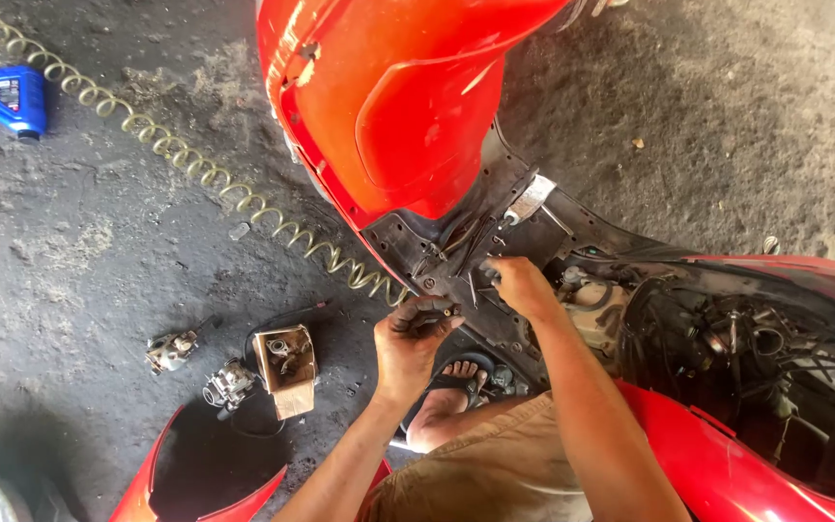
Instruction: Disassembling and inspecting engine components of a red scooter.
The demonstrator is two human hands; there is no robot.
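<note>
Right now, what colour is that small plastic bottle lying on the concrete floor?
Blue, with a dark cap: the small plastic bottle shows best in the head view, top left.

Grey concrete floor (79, 280) — coiled hose (186, 159), blue bottle (18, 100), small box (287, 367).

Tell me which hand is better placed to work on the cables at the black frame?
Probably the right hand: it already touches the cables. The left hand is lower, closed on a small part.
</note>
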